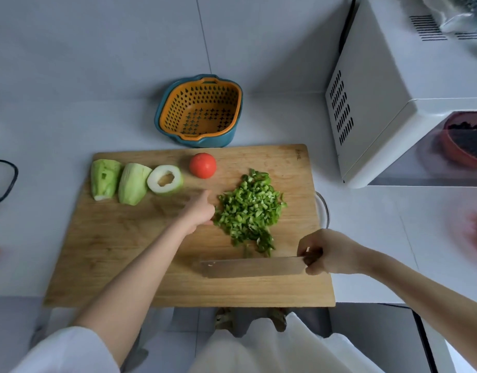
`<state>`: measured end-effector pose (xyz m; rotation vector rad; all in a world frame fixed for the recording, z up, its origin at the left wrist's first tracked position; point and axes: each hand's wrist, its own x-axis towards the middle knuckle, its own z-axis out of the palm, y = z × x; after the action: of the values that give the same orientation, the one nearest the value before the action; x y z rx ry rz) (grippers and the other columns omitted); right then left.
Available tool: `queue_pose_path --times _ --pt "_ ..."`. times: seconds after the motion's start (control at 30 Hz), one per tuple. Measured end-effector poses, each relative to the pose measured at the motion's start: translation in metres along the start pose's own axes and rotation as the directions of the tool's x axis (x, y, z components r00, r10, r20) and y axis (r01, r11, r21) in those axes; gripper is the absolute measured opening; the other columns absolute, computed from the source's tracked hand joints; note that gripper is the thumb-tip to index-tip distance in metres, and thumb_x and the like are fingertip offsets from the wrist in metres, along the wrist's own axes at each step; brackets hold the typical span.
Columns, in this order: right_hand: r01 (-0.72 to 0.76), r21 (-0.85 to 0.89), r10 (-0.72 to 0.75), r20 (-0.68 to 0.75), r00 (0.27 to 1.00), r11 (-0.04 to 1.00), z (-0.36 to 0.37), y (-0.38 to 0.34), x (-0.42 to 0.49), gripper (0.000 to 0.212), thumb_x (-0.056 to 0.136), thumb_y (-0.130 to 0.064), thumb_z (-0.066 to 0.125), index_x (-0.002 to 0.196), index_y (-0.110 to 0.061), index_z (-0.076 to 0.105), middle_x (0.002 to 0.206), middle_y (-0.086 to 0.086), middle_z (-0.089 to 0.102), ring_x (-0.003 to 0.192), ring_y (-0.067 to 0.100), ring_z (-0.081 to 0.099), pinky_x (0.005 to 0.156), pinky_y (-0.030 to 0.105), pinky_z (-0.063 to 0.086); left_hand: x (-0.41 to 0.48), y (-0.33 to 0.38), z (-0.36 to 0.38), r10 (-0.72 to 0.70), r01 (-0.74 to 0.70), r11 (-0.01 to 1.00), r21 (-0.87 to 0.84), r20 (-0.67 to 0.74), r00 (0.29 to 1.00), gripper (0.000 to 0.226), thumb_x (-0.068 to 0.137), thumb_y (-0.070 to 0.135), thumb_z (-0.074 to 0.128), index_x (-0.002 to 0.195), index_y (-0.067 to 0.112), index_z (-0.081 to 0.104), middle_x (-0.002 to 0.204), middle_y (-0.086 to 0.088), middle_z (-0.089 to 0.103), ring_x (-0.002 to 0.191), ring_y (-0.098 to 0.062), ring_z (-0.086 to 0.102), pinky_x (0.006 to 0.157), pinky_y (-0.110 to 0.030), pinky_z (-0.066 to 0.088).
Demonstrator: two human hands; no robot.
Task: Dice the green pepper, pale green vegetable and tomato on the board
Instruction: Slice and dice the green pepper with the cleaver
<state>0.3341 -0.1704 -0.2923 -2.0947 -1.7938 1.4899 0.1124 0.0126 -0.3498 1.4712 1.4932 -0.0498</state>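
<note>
Bright, even, soft-shadowed daylight; wide-angle bending at edges, slight motion blur.

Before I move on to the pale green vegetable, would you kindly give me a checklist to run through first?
1. Green pepper fully diced: ok, it lies as a pile of small pieces on the board.
2. Knife under control: ok, the right hand grips its handle, with the blade over the board's near part.
3. Left hand clear of the blade: ok, it is at the pile's left edge, apart from the knife.
4. Pale green vegetable pieces ready: ok, three large pieces lie at the board's far left.
5. Tomato steady: cannot tell; it is whole and stands free.
6. Cutting space: not ok, the pile fills the board's middle right.
</note>
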Motion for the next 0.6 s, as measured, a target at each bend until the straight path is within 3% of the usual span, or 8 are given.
queue_pose_path --times 0.17,0.3,0.37,0.5,0.6 --pt "-0.014 -0.002 0.014 -0.047 0.999 1.000 -0.014 0.003 0.015 0.014 0.071 -0.013 0.073 0.077 -0.020 0.063 0.054 -0.016 0.052 0.051 -0.002 0.047 0.060 0.019 0.039 0.006 0.018 0.010 -0.027 0.026 0.999 0.031 0.029 0.999 0.049 0.096 -0.001 0.033 0.144 0.011 0.031 0.151 -0.011 0.027 0.122 -0.028 0.046 0.076 -0.029 0.055" --pt "-0.036 0.004 0.036 -0.149 0.988 0.999 -0.037 0.011 0.027 0.014 0.069 -0.012 0.073 0.076 -0.020 0.064 0.047 -0.025 0.052 0.047 -0.006 0.049 0.063 0.023 0.041 0.014 0.030 0.014 -0.021 0.020 0.975 0.222 0.003 1.000 0.046 0.094 0.001 0.031 0.139 0.006 0.040 0.141 -0.014 0.041 0.120 -0.029 0.046 0.096 -0.038 0.045" --pt "-0.038 -0.010 0.035 -0.191 0.981 0.999 -0.047 0.012 0.031 0.014 0.069 -0.013 0.073 0.078 -0.020 0.065 0.051 -0.021 0.054 0.053 -0.002 0.050 0.063 0.024 0.042 0.019 0.040 0.010 -0.031 0.029 0.976 0.216 0.006 1.000 0.041 0.093 0.002 0.031 0.130 0.005 0.048 0.132 -0.015 0.049 0.113 -0.029 0.051 0.098 -0.042 0.044" --pt "-0.033 -0.058 0.017 -0.253 0.967 0.998 -0.058 0.015 0.035 0.015 0.071 -0.016 0.073 0.082 -0.022 0.066 0.062 -0.016 0.055 0.063 0.005 0.050 0.060 0.021 0.039 0.026 0.060 0.001 -0.044 0.034 0.984 0.173 0.052 0.998 0.035 0.093 0.000 0.030 0.116 0.001 0.056 0.124 -0.016 0.055 0.110 -0.032 0.055 0.092 -0.043 0.049" --pt "-0.014 -0.094 -0.008 -0.230 0.973 0.995 -0.059 0.016 0.029 0.019 0.071 -0.016 0.073 0.081 -0.029 0.063 0.064 -0.018 0.057 0.065 0.001 0.054 0.064 0.020 0.042 0.024 0.068 -0.003 -0.075 0.068 0.996 0.049 0.150 0.986 0.033 0.098 -0.001 0.031 0.126 -0.005 0.048 0.130 -0.019 0.048 0.118 -0.036 0.051 0.078 -0.040 0.053"
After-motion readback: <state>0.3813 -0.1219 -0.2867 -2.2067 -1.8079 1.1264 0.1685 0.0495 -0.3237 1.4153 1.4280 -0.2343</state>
